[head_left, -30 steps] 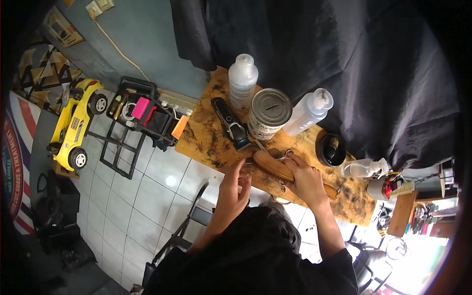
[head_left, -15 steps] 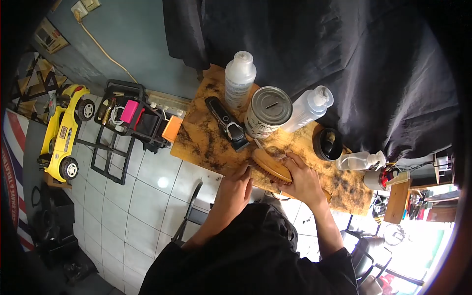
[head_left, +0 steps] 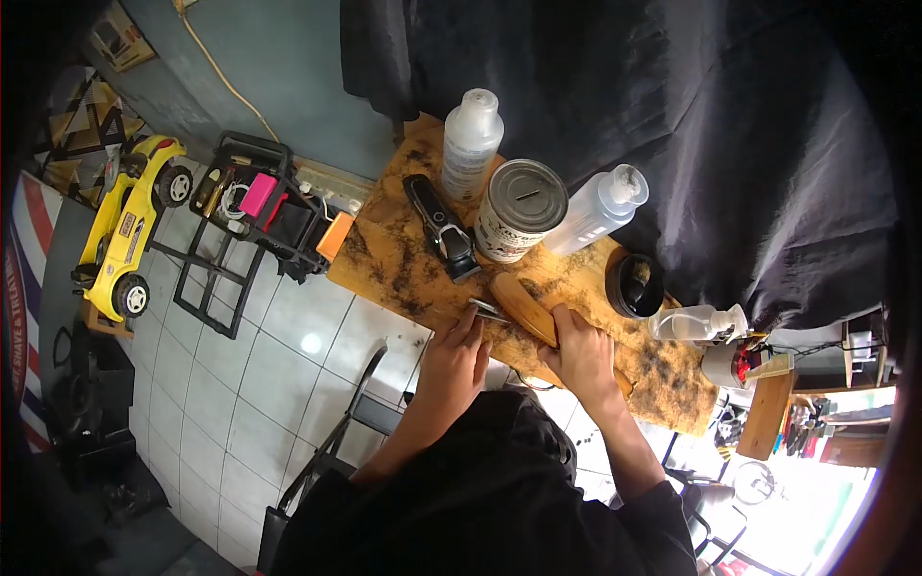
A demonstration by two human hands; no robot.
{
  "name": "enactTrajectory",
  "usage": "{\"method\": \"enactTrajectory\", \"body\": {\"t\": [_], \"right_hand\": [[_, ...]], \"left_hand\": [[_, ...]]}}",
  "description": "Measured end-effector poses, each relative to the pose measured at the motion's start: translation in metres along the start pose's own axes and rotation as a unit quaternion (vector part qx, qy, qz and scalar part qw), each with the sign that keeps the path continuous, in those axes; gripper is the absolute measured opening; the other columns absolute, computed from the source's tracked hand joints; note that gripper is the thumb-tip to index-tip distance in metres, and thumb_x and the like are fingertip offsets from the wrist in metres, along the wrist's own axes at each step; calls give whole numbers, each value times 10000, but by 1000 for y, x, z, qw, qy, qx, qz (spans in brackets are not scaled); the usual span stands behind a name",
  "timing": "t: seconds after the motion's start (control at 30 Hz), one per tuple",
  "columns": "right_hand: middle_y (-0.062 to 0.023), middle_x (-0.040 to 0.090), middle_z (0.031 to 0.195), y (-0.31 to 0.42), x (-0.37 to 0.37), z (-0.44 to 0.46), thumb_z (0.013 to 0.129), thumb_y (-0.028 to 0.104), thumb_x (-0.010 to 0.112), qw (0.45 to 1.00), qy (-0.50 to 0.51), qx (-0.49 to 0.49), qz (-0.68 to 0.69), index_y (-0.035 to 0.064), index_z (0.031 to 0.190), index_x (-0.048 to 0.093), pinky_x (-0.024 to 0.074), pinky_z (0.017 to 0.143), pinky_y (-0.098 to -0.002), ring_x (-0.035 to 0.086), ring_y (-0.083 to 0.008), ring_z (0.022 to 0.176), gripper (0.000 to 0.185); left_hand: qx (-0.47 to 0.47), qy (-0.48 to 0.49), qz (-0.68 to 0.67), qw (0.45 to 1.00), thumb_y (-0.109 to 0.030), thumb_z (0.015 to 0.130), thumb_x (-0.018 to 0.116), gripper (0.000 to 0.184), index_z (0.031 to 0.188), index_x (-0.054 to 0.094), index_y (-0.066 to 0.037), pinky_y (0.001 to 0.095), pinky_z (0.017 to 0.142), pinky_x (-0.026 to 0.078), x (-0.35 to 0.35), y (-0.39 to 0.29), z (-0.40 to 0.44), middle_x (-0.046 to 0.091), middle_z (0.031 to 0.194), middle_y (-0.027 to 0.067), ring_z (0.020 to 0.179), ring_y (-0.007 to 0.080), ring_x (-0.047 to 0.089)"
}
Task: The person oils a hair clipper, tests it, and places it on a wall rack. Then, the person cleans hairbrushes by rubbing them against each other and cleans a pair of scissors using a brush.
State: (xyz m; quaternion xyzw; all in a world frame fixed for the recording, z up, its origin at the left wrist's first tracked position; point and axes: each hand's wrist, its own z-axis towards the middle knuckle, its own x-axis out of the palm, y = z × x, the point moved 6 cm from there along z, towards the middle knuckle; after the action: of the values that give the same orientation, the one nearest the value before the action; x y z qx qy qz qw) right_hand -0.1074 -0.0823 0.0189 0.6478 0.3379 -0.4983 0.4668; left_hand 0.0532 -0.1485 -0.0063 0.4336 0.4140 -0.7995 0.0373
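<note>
My right hand (head_left: 584, 357) grips the near end of a wooden brush (head_left: 523, 305) with a curved back, over the table. Close by on the left, my left hand (head_left: 459, 357) is closed, its fingertips on a thin silvery item (head_left: 490, 310) beside the brush; its exact kind is too small to make out. Beyond the hands, a black hair clipper (head_left: 440, 228) lies on the tabletop. A lidded tin can (head_left: 521, 213) with a slot in its top stands between a white bottle (head_left: 471, 144) and a clear plastic bottle (head_left: 597, 211).
The mottled wooden table (head_left: 384, 259) also carries a round black container (head_left: 636, 285) and a small clear bottle (head_left: 698, 324). A dark curtain (head_left: 615, 86) hangs behind. To the left are a black cart (head_left: 240, 211), a yellow toy car (head_left: 130, 230) and a folding chair (head_left: 370, 413).
The brush has turned slightly, and my right hand now holds it from its near end. My left fingertips have come onto the thin silvery item. The whole view has shifted slightly.
</note>
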Motion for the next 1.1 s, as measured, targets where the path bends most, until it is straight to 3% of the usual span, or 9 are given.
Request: {"method": "enactTrajectory", "body": {"t": [0.07, 0.2, 0.7, 0.8, 0.87, 0.9, 0.97, 1.03, 1.1], "right_hand": [[-175, 607, 902, -1, 1, 2, 656, 146, 772, 1000, 16, -4, 14, 47, 1044, 518, 507, 662, -466, 619, -396, 799, 474], [-170, 609, 895, -3, 1, 3, 652, 147, 775, 999, 22, -30, 21, 51, 1043, 517, 507, 664, -466, 621, -391, 796, 479], [-150, 642, 804, -3, -7, 9, 638, 189, 797, 998, 18, -63, 17, 59, 1024, 535, 502, 657, -439, 637, -354, 768, 484], [-174, 655, 791, -9, -13, 11, 655, 217, 791, 997, 37, -54, 42, 65, 1052, 530, 522, 646, -444, 649, -371, 732, 498], [-191, 650, 758, -13, -20, 12, 618, 218, 802, 994, 14, -63, 84, 47, 1013, 546, 514, 650, -447, 641, -390, 718, 501], [-191, 650, 758, -15, -25, 17, 618, 218, 802, 995, 2, -67, 78, 47, 1013, 546, 514, 650, -447, 641, -390, 718, 501], [-205, 648, 784, -20, -27, 12, 601, 233, 808, 989, 17, -54, 134, 33, 1001, 557, 514, 659, -439, 633, -405, 742, 513], [-209, 646, 801, -21, -35, 9, 607, 218, 803, 985, 4, -42, 165, 24, 990, 561, 510, 667, -436, 630, -408, 764, 493], [-219, 643, 833, -23, -43, 2, 619, 189, 793, 974, -19, -19, 225, 6, 969, 570, 502, 682, -430, 623, -415, 808, 454]], "left_hand": [[3, -14, -4, 1000, -63, 849, 612, 301, 1079, 583, 128, 416, 851, 488, -3, -5, -1, 563, 1206, 252, 1002, 387, 569], [-12, -19, -3, 1000, -66, 829, 598, 329, 1096, 576, 126, 413, 895, 477, 0, -3, -5, 575, 1183, 241, 1005, 370, 573], [-67, -103, -61, 991, -49, 870, 588, 236, 1077, 612, 61, 405, 750, 502, -16, 1, -10, 634, 999, 238, 861, 404, 618], [-83, -88, -82, 989, -81, 889, 594, 220, 1061, 619, 54, 359, 683, 511, -14, 0, -10, 645, 989, 220, 811, 350, 648], [-163, -25, -185, 969, -123, 918, 590, 217, 1063, 629, 35, 300, 637, 508, -8, 1, -9, 670, 987, 174, 800, 237, 675], [-153, -34, -186, 970, -123, 918, 590, 217, 1063, 629, 35, 300, 637, 508, -6, 2, -2, 670, 987, 174, 800, 237, 675], [-215, 81, -320, 919, -177, 956, 560, 244, 1094, 627, 13, 256, 645, 504, 23, 8, -11, 685, 998, 114, 845, 151, 668], [-181, 92, -384, 901, -212, 978, 534, 290, 1185, 586, -16, 257, 704, 506, 45, 5, -9, 663, 1066, 85, 870, 118, 644], [-179, 52, -627, 756, -226, 985, 524, 331, 1256, 530, -35, 261, 797, 489, 56, -18, -2, 625, 1109, 63, 930, 96, 599]]}}
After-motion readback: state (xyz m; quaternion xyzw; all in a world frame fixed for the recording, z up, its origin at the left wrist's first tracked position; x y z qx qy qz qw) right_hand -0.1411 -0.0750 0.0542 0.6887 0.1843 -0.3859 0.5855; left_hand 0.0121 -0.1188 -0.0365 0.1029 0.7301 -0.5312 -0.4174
